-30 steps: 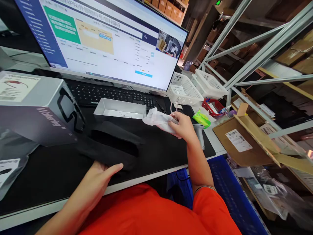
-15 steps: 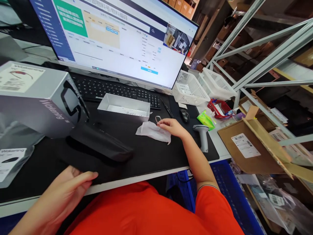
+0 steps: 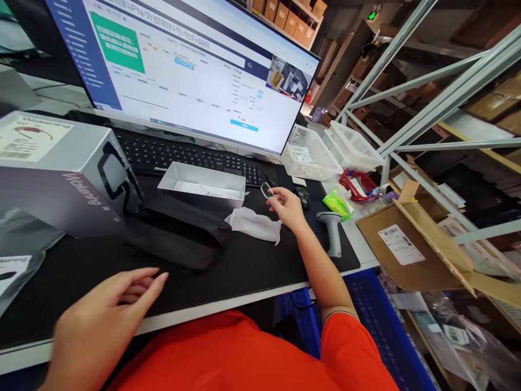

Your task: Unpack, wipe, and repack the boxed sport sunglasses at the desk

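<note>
My right hand point(image 3: 287, 206) is raised a little above the black desk mat point(image 3: 252, 260), pinching a small clear ring-shaped part point(image 3: 266, 190). Just left of it a crumpled white cloth point(image 3: 254, 224) lies on the mat. My left hand point(image 3: 109, 309) hovers open near the desk's front edge, fingers spread, holding nothing. Ahead of it lies a black soft case point(image 3: 179, 228). A shallow silver tray point(image 3: 202, 183) sits in front of the keyboard point(image 3: 183, 155). A grey product box point(image 3: 52, 168) stands at the left.
A large monitor point(image 3: 183, 70) fills the back. Right of the mat are a mouse point(image 3: 302, 196), a barcode scanner point(image 3: 331, 231), a green packet point(image 3: 336, 201) and white baskets point(image 3: 325, 152). Cardboard point(image 3: 407, 239) and metal shelving point(image 3: 427, 87) stand at the right.
My right hand set the white cloth down on the mat, then lifted the small clear ring from it. My left hand let go of the black case and drew back toward the desk edge.
</note>
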A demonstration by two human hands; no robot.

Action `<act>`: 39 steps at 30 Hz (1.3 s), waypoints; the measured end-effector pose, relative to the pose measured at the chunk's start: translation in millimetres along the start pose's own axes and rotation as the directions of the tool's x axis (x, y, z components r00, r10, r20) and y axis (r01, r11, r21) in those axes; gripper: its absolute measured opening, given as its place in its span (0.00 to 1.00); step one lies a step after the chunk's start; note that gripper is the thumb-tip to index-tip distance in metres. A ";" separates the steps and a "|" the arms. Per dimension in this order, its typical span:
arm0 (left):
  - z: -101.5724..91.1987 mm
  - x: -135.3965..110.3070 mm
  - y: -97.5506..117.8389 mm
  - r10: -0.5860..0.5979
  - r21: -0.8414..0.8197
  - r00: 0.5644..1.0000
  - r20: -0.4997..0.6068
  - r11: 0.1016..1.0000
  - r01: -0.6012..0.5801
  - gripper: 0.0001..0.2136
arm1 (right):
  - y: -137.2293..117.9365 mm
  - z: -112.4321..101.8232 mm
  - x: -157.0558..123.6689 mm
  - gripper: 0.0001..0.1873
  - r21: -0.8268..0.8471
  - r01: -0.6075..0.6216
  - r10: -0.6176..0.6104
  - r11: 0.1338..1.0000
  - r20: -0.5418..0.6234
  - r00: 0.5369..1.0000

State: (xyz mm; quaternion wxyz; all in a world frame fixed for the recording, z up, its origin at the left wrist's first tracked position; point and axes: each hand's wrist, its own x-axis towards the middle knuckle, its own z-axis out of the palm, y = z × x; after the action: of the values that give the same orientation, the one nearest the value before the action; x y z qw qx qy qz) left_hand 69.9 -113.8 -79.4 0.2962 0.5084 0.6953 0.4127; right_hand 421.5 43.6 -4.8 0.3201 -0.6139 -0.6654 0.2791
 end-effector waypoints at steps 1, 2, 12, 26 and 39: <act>-6.0 3.7 -0.4 0.226 0.185 0.973 -0.044 0.959 -0.214 0.25 | -13.5 3.9 -10.8 0.15 0.090 0.035 -0.038 0.995 0.026 0.999; -10.8 9.7 0.2 0.380 0.291 0.924 -0.043 0.889 -0.353 0.23 | -28.0 10.8 -22.3 0.15 0.224 0.076 -0.092 0.972 0.063 0.994; 2.3 60.5 -11.4 0.789 0.379 0.566 0.238 0.462 -0.802 0.09 | -111.7 131.4 -49.4 0.12 -0.073 0.486 -0.429 0.871 0.369 0.824; 17.0 35.7 -42.7 0.844 0.138 0.532 0.069 0.520 -0.843 0.09 | -103.3 38.8 -32.4 0.22 0.055 0.407 -0.391 0.912 0.417 0.820; 31.2 36.4 8.1 0.792 0.068 0.583 0.181 0.581 -0.811 0.13 | -24.8 16.6 -17.9 0.06 -0.633 0.094 0.077 0.769 0.238 0.968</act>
State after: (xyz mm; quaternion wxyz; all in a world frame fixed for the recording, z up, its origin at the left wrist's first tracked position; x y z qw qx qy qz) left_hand 88.4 -69.5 -87.1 0.0850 0.8132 0.3972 0.4168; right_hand 393.6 23.9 2.0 0.0070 -0.6429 -0.7581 0.1096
